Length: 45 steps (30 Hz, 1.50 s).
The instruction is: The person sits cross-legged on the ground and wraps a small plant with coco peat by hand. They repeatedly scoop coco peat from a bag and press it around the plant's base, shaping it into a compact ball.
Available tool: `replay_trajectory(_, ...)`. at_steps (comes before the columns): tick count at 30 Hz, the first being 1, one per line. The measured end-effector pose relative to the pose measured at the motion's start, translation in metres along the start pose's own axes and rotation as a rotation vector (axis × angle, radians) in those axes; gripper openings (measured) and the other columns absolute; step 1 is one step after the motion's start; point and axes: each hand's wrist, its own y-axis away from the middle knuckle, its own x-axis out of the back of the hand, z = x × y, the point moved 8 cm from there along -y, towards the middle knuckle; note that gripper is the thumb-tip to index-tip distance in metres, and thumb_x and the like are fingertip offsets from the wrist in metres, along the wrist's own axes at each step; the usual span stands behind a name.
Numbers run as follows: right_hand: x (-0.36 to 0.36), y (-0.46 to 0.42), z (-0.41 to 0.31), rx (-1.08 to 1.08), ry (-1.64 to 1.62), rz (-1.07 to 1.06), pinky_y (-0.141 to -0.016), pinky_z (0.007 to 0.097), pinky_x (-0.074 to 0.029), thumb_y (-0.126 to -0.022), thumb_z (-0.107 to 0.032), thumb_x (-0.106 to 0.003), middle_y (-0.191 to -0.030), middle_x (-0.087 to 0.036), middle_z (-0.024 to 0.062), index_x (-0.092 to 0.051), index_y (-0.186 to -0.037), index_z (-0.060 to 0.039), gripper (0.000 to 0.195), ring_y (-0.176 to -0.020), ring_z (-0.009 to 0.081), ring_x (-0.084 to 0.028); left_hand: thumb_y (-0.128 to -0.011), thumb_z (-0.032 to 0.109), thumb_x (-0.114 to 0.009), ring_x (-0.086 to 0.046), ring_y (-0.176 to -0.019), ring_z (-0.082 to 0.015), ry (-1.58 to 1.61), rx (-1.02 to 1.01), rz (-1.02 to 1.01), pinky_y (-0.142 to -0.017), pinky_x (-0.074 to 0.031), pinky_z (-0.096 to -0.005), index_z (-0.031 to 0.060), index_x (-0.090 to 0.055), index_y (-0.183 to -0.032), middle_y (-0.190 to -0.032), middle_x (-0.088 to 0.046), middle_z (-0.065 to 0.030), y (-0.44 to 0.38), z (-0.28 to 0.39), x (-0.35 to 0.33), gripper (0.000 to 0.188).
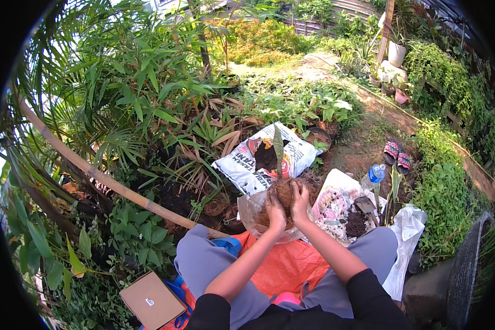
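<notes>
Between my left hand (275, 208) and my right hand (299, 202) is a ball of brown coconut fibre (285, 194), pressed from both sides. A single upright snake plant leaf (278, 150) rises from its top. Both hands are dirty with soil. Below and around them is a clear plastic bag (251, 210) with more brown fibre inside. Just beyond lies a torn white sack of planting medium (239, 167), dark soil showing in its opening. Right of my hands, a stained white board (330, 185) carries a heap of dark soil (356, 225) and a small trowel (365, 204).
A water bottle (373, 176), sandals (397, 156) and more snake plant leaves (395, 185) are at the right, with a white plastic sack (406, 231). An orange tarp (286, 264) lies between my legs. A cardboard box (152, 301) sits lower left, near a curved bamboo pole (119, 187).
</notes>
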Motion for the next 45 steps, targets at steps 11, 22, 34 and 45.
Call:
replay_trajectory(11, -0.009, -0.011, 0.008, -0.564, -0.395, -0.222, -0.085, 0.0296, -0.038, -0.089, -0.025, -0.045, -0.104, -0.055, 0.0101, -0.053, -0.107, -0.0025, 0.03, -0.094, 0.015, -0.05, -0.086, 0.057, -0.027, -0.053, -0.102, -0.0264, 0.637, 0.65, 0.028, -0.089, -0.041, -0.0423, 0.0114, -0.047, -0.118, -0.114, -0.054, -0.0082, 0.008, 0.015, -0.01, 0.059)
replay_trajectory(22, -0.042, 0.039, -0.087, 0.549, 0.565, -0.261, -0.096, 0.0375, -0.032, -0.089, -0.029, -0.039, -0.125, -0.041, 0.0196, -0.04, -0.124, -0.0011, 0.045, -0.114, 0.0349, -0.041, -0.091, 0.044, -0.029, -0.049, -0.105, -0.0226, 0.529, 0.337, 0.006, -0.091, -0.038, -0.0355, 0.0079, -0.044, -0.12, -0.116, -0.051, -0.0083, -0.005, 0.005, 0.003, 0.048)
replay_trajectory(34, -0.016, 0.02, 0.001, -0.336, -0.56, -0.007, -0.079, 0.0269, -0.044, -0.087, -0.03, -0.051, -0.099, -0.057, 0.0073, -0.056, -0.102, 0.0013, 0.035, -0.087, 0.0139, -0.055, -0.092, 0.037, -0.038, -0.05, -0.099, -0.017, 0.385, 0.231, 0.037, -0.086, -0.041, -0.0302, 0.0033, -0.046, -0.115, -0.111, -0.051, -0.0079, -0.001, -0.009, 0.007, 0.041)
replay_trajectory(45, -0.013, 0.01, 0.007, -0.165, -0.386, -0.139, -0.085, 0.0285, -0.041, -0.089, -0.034, -0.047, -0.106, -0.055, 0.0106, -0.052, -0.107, 0.0015, 0.041, -0.094, 0.0162, -0.053, -0.089, 0.047, -0.036, -0.048, -0.108, -0.0217, 0.58, 0.388, -0.093, -0.093, -0.037, -0.0348, 0.0081, -0.04, -0.122, -0.118, -0.049, -0.0084, 0.005, 0.011, -0.012, 0.051)
